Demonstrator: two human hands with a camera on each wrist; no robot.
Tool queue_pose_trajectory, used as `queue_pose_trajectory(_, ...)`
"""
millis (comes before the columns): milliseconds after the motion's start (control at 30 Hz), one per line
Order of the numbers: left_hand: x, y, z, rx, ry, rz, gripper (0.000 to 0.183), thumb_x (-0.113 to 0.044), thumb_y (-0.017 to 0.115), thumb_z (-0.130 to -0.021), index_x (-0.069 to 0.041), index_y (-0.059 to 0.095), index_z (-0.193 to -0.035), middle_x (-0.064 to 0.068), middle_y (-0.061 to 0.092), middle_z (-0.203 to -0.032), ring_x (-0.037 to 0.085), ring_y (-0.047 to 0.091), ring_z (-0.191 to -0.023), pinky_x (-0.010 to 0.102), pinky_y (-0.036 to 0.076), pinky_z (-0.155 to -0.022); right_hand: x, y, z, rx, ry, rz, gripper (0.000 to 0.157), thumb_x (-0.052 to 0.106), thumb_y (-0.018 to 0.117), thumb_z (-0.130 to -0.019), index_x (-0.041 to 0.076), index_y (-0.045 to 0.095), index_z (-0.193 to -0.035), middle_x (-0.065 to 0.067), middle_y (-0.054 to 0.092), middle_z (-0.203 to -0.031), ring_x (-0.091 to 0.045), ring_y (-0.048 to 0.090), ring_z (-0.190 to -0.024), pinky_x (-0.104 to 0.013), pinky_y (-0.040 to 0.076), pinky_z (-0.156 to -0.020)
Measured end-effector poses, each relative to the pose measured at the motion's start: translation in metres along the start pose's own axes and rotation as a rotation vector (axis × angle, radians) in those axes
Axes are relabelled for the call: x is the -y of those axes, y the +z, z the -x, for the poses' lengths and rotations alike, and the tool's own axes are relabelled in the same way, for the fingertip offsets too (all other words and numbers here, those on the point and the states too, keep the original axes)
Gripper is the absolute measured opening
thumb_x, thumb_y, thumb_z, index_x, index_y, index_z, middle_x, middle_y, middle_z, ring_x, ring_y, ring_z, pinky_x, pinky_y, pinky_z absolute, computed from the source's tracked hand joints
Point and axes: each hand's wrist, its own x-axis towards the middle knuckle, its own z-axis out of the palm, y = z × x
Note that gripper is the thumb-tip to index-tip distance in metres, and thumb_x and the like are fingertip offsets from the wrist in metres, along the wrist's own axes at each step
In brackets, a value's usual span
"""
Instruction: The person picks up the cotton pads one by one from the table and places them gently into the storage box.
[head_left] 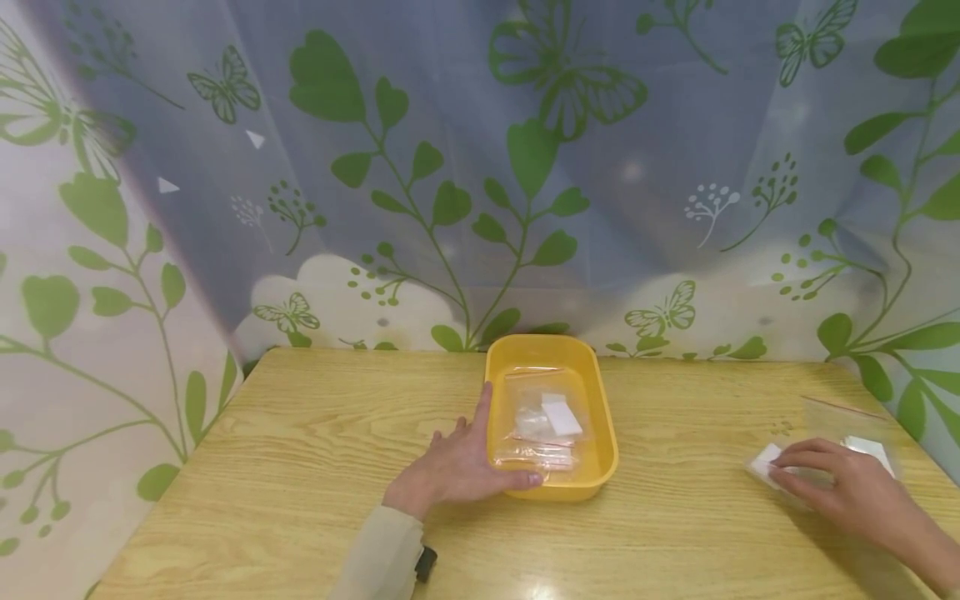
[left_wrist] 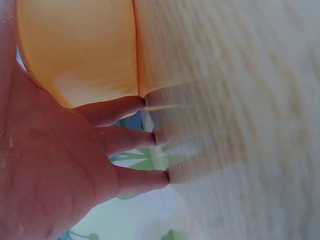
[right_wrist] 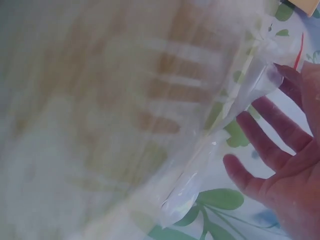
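A yellow plastic tray [head_left: 609,454] stands at the middle of the table, with several clear zip bags [head_left: 536,417] and white pieces inside it. My left hand [head_left: 457,467] rests against its left side, thumb over the front rim and fingers spread. In the left wrist view, fingertips [left_wrist: 162,177] of that hand touch the tabletop beside the tray [left_wrist: 80,50]. At the right, my right hand [head_left: 847,483] pinches a small clear zip bag [head_left: 765,462] with a white piece in it. Another clear zip bag [head_left: 840,412] with a white piece lies just behind that hand.
The wood-grain table [head_left: 337,417] reaches back to a curtain [head_left: 420,275] printed with green leaves and butterflies. Some tiny specks [head_left: 783,427] show on the table near the right hand's bags. A dark band sits at the left sleeve [head_left: 382,554].
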Motion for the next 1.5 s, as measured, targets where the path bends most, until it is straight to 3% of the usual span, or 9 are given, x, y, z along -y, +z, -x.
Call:
queue_pose_trajectory(100,0.0,0.0,0.0,-0.002,-0.001,0.001,0.137,-0.086,0.066,-0.073,-0.027,-0.02,-0.163,0.026,0.042,-0.158,0.045,0.028,-0.154,0.068,0.016,-0.125,0.003,0.003,-0.004,-0.043,-0.033,-0.027,0.029,0.013,0.094,-0.062,0.022,0.077,-0.084,0.0,0.076,-0.086,0.005,0.065,-0.077,-0.003,0.043,-0.063)
queue_pose_trajectory(367,0.0,0.001,0.0,-0.011,-0.004,0.004,0.137,-0.085,0.066,-0.073,-0.027,-0.018,-0.163,0.026,0.041,-0.159,0.048,0.028,-0.153,0.067,0.015,-0.126,0.006,0.009,-0.011,-0.079,-0.121,-0.07,0.044,0.0,0.092,-0.056,0.029,0.073,-0.083,0.014,0.074,-0.083,0.006,0.067,-0.08,-0.002,0.043,-0.067)
queue_pose_trajectory(800,0.001,0.001,0.001,-0.004,0.001,0.011,0.137,-0.085,0.066,-0.073,-0.028,-0.019,-0.163,0.026,0.042,-0.158,0.049,0.027,-0.153,0.068,0.014,-0.126,0.025,0.016,-0.024,-0.176,-0.194,-0.154,0.045,-0.001,0.091,-0.056,0.029,0.077,-0.086,0.003,0.077,-0.093,0.025,0.053,-0.102,-0.001,0.047,-0.077)
queue_pose_trajectory(1500,0.001,0.0,0.0,-0.001,-0.001,0.007,0.136,-0.086,0.065,-0.074,-0.028,-0.019,-0.163,0.026,0.042,-0.158,0.049,0.027,-0.152,0.068,0.014,-0.126,0.059,0.019,-0.047,-0.204,-0.25,-0.247,0.043,-0.007,0.087,-0.06,0.021,0.079,-0.092,-0.002,0.075,-0.102,0.02,0.054,-0.111,-0.001,0.048,-0.081)
